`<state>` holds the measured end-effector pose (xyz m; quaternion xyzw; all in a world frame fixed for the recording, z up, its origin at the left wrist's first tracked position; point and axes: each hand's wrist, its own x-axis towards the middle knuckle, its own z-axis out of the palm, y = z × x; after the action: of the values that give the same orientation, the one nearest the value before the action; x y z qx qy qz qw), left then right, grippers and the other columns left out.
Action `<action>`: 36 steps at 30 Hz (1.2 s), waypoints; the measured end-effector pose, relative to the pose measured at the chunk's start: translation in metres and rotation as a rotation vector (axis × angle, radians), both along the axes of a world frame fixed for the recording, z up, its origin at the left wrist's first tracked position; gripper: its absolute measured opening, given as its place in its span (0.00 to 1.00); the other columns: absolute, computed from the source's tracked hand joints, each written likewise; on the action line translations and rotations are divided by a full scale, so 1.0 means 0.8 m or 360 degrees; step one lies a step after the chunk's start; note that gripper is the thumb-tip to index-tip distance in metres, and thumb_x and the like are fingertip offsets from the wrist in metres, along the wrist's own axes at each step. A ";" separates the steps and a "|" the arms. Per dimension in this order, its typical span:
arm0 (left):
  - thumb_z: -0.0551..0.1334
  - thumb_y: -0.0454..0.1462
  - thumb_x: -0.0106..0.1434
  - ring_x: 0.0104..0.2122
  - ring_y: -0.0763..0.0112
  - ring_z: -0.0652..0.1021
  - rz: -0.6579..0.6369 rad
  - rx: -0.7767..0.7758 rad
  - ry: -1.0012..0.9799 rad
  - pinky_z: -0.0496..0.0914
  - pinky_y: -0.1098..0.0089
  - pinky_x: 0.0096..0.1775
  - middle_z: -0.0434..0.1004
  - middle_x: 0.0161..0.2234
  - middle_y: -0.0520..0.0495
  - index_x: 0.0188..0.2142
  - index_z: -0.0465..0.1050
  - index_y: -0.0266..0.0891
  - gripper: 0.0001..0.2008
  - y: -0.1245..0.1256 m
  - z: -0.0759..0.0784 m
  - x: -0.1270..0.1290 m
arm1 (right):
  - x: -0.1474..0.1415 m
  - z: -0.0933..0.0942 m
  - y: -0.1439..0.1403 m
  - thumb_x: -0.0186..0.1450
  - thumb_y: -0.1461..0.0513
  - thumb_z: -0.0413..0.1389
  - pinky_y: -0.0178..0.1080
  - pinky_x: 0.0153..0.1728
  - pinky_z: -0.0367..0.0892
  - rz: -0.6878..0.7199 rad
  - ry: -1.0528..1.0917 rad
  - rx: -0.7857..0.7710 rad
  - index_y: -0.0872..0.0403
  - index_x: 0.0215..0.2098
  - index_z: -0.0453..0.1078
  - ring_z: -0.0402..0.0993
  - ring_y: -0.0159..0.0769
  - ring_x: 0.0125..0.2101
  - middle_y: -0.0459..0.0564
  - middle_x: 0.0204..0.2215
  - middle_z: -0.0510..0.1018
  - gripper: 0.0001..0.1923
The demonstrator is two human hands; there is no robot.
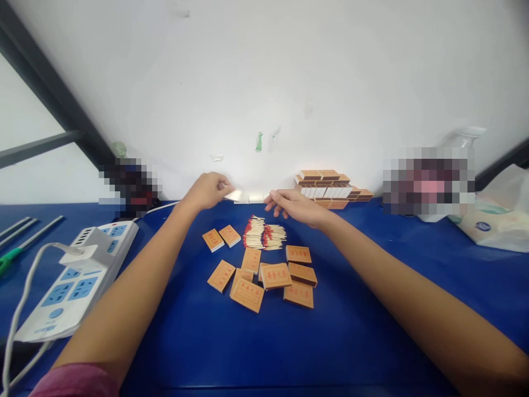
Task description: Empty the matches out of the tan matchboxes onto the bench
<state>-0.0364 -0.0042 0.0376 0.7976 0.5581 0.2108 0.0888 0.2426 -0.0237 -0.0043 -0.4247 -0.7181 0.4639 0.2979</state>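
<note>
A blue bench [198, 353] runs up against a white wall [330, 82]. Toward the right along that wall stands the matchbox stack [326, 192], courses of orange boxes with a row of white ends between. The loose matchboxes [276, 274] lie nearer the person, some overlapping, two set apart to the left. The left hand [209, 190] is pinched at the fingertips on a thin white piece [235, 194], probably a matchbox tray. The right hand [295, 207] is partly open, fingers loosely curled, with nothing visible in it. Just below and between the hands lies the pile of red-headed matches [264, 234]. Smallest, a low row of white pieces [256, 198] sits at the wall's foot. The step in hand looks like handling the white piece beside that row; the next move seems to call for a light, steady fingertip hold.
</note>
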 end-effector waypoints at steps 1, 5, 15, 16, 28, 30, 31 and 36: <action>0.63 0.45 0.66 0.32 0.64 0.78 0.0165 0.0032 0.0081 0.67 0.68 0.35 0.82 0.33 0.44 0.39 0.81 0.38 0.13 0.004 -0.004 -0.009 | 0.001 -0.001 0.002 0.76 0.47 0.47 0.36 0.28 0.66 -0.0017 -0.0001 0.0010 0.55 0.45 0.73 0.73 0.34 0.33 0.57 0.44 0.81 0.23; 0.63 0.45 0.66 0.39 0.60 0.80 0.0403 -0.0064 0.0340 0.69 0.66 0.42 0.84 0.40 0.43 0.45 0.79 0.41 0.14 0.010 -0.021 -0.021 | 0.003 -0.005 0.005 0.76 0.48 0.46 0.35 0.27 0.65 -0.0078 -0.0001 0.0020 0.56 0.44 0.74 0.73 0.32 0.31 0.57 0.41 0.82 0.23; 0.67 0.62 0.54 0.45 0.50 0.80 0.0415 -0.0376 0.0698 0.71 0.63 0.44 0.82 0.48 0.37 0.47 0.77 0.41 0.32 0.009 -0.018 -0.016 | -0.001 0.001 -0.004 0.76 0.51 0.50 0.36 0.34 0.68 -0.0042 -0.0120 0.0071 0.57 0.39 0.74 0.72 0.31 0.29 0.54 0.36 0.81 0.20; 0.69 0.60 0.53 0.45 0.50 0.80 0.0420 -0.0365 0.0702 0.71 0.63 0.43 0.82 0.48 0.37 0.47 0.77 0.42 0.31 0.009 -0.019 -0.015 | -0.002 0.001 -0.005 0.76 0.51 0.50 0.36 0.34 0.68 -0.0032 -0.0132 0.0077 0.57 0.39 0.74 0.72 0.31 0.29 0.55 0.35 0.81 0.20; 0.65 0.53 0.64 0.46 0.47 0.80 0.0569 -0.0208 0.0678 0.72 0.59 0.42 0.81 0.47 0.33 0.44 0.78 0.38 0.21 0.000 -0.034 0.004 | -0.005 -0.006 -0.006 0.74 0.57 0.54 0.37 0.33 0.69 0.0046 -0.0214 0.0022 0.57 0.37 0.74 0.73 0.32 0.28 0.54 0.33 0.81 0.13; 0.64 0.53 0.65 0.46 0.45 0.80 0.0561 -0.0193 0.0671 0.72 0.58 0.42 0.81 0.47 0.32 0.45 0.78 0.37 0.22 0.000 -0.033 0.006 | -0.006 -0.005 -0.006 0.73 0.58 0.55 0.37 0.32 0.69 -0.0001 -0.0214 0.0049 0.56 0.37 0.74 0.73 0.32 0.28 0.54 0.33 0.81 0.12; 0.64 0.53 0.65 0.47 0.45 0.80 0.0564 -0.0196 0.0673 0.72 0.58 0.43 0.80 0.47 0.32 0.45 0.78 0.37 0.22 -0.001 -0.031 0.006 | -0.007 -0.003 -0.007 0.73 0.58 0.55 0.37 0.32 0.69 -0.0033 -0.0218 0.0070 0.56 0.36 0.73 0.73 0.32 0.28 0.54 0.33 0.81 0.11; 0.66 0.55 0.62 0.47 0.43 0.79 0.0602 -0.0134 0.0633 0.71 0.57 0.44 0.81 0.47 0.32 0.46 0.79 0.37 0.25 -0.020 -0.001 0.008 | 0.000 0.021 -0.021 0.72 0.59 0.55 0.38 0.31 0.69 -0.0142 -0.0278 0.0272 0.56 0.35 0.73 0.73 0.33 0.27 0.53 0.31 0.80 0.11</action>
<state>-0.0298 -0.0204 0.0371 0.7006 0.7118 0.0394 -0.0304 0.2427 -0.0404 0.0126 -0.4680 -0.7586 0.3485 0.2898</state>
